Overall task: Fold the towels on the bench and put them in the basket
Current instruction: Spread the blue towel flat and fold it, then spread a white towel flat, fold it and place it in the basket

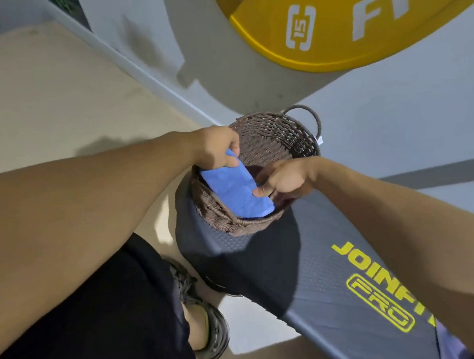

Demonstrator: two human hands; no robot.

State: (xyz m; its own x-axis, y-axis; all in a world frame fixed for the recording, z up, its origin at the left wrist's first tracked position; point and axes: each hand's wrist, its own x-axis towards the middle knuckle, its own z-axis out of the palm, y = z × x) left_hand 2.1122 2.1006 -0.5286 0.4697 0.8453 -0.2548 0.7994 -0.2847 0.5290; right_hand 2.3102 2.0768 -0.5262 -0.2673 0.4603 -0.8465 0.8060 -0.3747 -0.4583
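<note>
Two bare forearms fill the near frame, yours, reaching from 7 and 4 o'clock toward the middle. Below them, at 7 o'clock, your dark shorts (95, 326) and a grey shoe (212, 333) with a yellow-green trim stand on the pale floor (44, 88). At 5 o'clock the bench (333, 279) runs off toward the lower right, its grey dimpled pad printed with yellow lettering.

On the bench's near-left end, at the centre, sits the basket (269, 138), brown woven wicker, tipped so its mouth faces you, one dark loop handle at its 1 o'clock rim. A folded blue towel (228, 188) lies inside it, leaning against the wall at the basket's 9 o'clock side, its lower end down by the 6 o'clock rim.

Your left hand (217, 150) is at the basket's 10 o'clock rim, fingers curled and pinching the towel's upper end. Your right hand (280, 182) comes in over the 3 o'clock rim, its fingers curled into the basket with the thumb lying on the towel's right edge, gripping it there.

Beyond, at 12 to 1 o'clock, a yellow plate (332, 34) marked 15 in white hangs against a grey wall (392, 108).
</note>
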